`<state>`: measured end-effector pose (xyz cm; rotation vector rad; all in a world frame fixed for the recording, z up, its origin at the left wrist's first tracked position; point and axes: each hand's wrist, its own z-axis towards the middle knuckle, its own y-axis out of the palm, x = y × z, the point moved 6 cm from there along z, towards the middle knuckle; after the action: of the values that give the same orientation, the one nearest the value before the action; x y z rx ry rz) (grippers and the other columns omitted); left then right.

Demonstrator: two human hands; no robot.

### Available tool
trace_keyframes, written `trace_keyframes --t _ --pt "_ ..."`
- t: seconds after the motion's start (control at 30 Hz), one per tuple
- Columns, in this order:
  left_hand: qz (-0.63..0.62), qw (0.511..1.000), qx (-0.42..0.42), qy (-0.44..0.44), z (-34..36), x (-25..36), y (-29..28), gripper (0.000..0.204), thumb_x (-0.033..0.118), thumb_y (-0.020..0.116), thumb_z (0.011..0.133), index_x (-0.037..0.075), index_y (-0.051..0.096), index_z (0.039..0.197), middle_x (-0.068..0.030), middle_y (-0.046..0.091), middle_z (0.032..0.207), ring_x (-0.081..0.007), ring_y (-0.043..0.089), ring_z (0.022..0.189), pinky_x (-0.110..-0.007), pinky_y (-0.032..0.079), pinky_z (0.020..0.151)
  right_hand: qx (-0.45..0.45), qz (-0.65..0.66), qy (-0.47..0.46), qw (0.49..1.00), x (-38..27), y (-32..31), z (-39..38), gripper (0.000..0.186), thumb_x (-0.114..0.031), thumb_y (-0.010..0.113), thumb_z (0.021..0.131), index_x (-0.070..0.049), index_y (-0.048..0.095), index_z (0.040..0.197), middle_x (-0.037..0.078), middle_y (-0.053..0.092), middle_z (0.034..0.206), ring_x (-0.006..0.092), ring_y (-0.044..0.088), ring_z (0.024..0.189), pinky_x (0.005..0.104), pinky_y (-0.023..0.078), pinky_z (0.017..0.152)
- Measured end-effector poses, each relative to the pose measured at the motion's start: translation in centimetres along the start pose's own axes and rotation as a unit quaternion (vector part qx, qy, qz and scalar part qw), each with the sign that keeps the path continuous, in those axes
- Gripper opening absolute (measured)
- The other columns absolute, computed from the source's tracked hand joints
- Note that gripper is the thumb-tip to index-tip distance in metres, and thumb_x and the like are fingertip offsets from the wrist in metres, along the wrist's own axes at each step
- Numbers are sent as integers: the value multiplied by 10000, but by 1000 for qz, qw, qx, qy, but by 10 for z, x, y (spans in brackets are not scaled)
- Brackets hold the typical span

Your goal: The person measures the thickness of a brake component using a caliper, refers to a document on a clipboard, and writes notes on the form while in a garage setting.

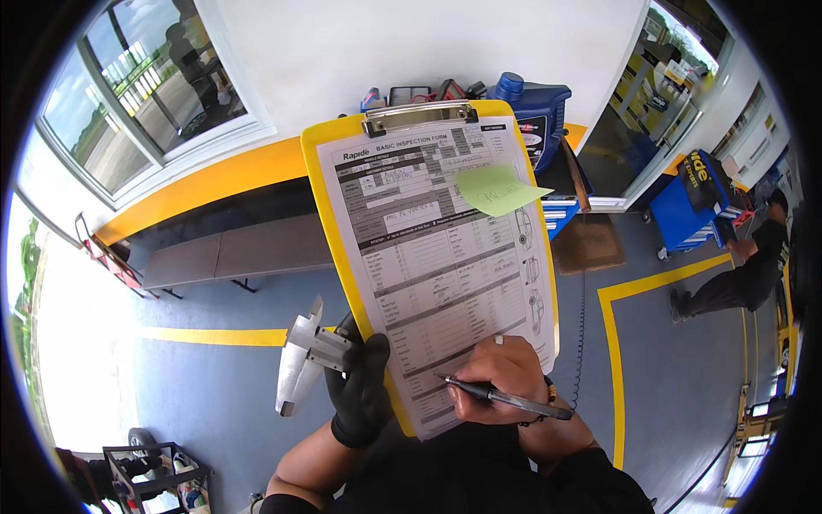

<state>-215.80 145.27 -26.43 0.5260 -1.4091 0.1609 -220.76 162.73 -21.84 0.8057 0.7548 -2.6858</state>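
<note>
A yellow clipboard (318,184) with a metal clip fills the middle of the view, tilted slightly. Clamped on it is a printed form (445,283), partly filled in by hand, with a green sticky note (497,193) near its upper right. My left hand (360,390), in a black glove, grips the board's lower left edge and also keeps hold of a silver caliper (301,360) that juts out to the left. My right hand (501,377), bare, is closed around a black pen (518,403). Its tip is at the form's lower part; whether it touches cannot be made out.
Behind the board stand a blue oil jug (539,107) and a blue tool cabinet (561,214). A long bench (231,253) lines the wall at left. To the right are a blue tool cart (685,206) and another person (745,265). A black cart (163,480) is at lower left.
</note>
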Motion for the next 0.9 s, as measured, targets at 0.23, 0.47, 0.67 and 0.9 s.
trace_keyframes --t 0.23,0.47,0.67,0.9 --pt "146 977 -83 129 35 -5 58 286 93 420 1023 -84 556 1201 -166 616 1115 -214 624 938 -354 519 799 24 -67 21 997 20 -53 -2 182 -103 765 765 -62 595 816 43 554 611 194 541 470 313 398 434" --pt "123 972 -152 129 65 -15 88 313 108 438 1012 -96 546 1224 -228 644 1156 -251 669 972 -393 560 816 53 -132 63 988 30 -72 -6 173 -112 767 777 -70 603 812 35 543 629 207 548 486 327 416 449" --pt "45 968 -239 62 88 -15 112 322 101 452 1005 -100 528 1245 -245 650 1153 -275 682 980 -406 566 831 113 -182 90 973 27 -78 -5 175 -110 762 778 -65 597 813 35 559 649 204 556 507 329 421 459" --pt "-40 957 -283 -49 105 -20 126 329 82 472 997 -101 502 1269 -267 655 1138 -311 699 970 -424 579 828 91 -231 134 959 16 -76 7 169 -97 755 764 -66 591 792 41 568 676 215 550 508 329 425 465"
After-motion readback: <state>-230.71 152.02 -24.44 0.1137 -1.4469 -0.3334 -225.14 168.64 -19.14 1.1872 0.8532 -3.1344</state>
